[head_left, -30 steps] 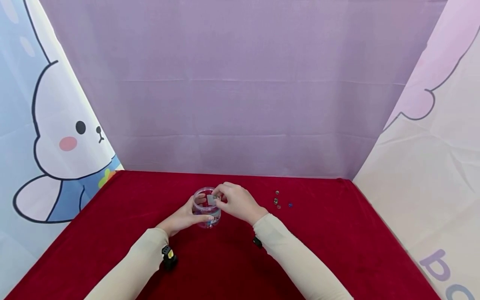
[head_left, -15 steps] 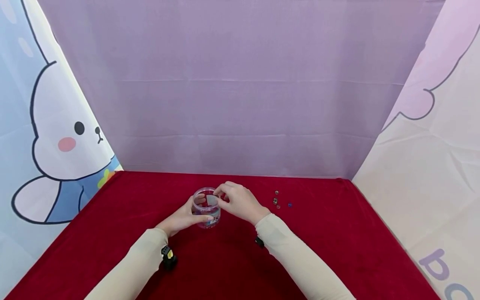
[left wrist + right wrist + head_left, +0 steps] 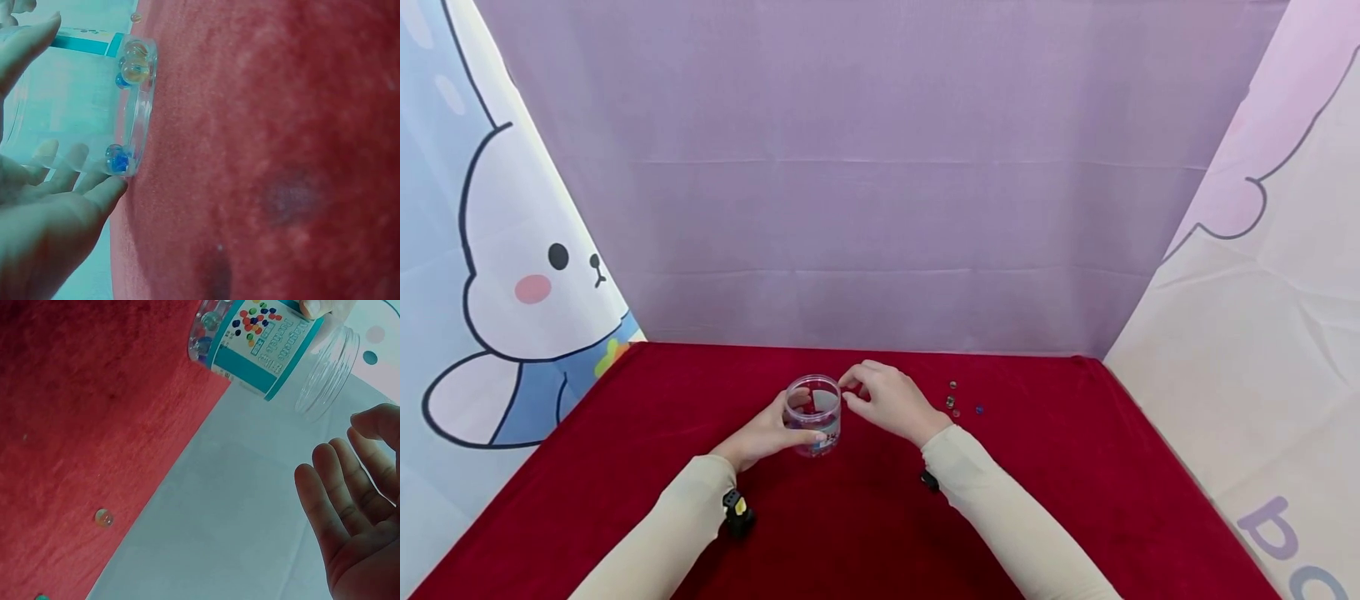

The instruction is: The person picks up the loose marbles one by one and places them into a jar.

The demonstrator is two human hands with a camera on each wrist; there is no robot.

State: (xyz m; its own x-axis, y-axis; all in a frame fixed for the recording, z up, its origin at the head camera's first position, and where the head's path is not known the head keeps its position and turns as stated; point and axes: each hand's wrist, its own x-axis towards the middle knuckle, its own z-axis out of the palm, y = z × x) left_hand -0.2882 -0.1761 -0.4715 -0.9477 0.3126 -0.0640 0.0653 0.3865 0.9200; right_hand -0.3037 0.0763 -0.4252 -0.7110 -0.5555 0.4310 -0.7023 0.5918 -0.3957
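Note:
A clear plastic jar point(image 3: 815, 414) with an open mouth stands on the red cloth, gripped around its side by my left hand point(image 3: 763, 435). Several glass marbles point(image 3: 135, 67) lie at the jar's bottom, among them a blue marble point(image 3: 119, 161). A teal-edged label point(image 3: 264, 347) with coloured dots wraps the jar. Just right of the rim is my right hand point(image 3: 891, 403); its fingers are loosely bent with nothing between them in the right wrist view. Several loose marbles point(image 3: 951, 402) lie on the cloth farther right, a blue one point(image 3: 979, 409) slightly apart.
Red cloth point(image 3: 1037, 483) covers the table. A lilac curtain point(image 3: 880, 208) hangs behind its back edge, and printed cloths point(image 3: 535, 233) flank both sides. Single marbles point(image 3: 104, 517) can roll on the cloth near the right hand.
My right hand has drawn back from over the jar's mouth to the right of the rim, its fingers parting. The left hand and jar have stayed in place.

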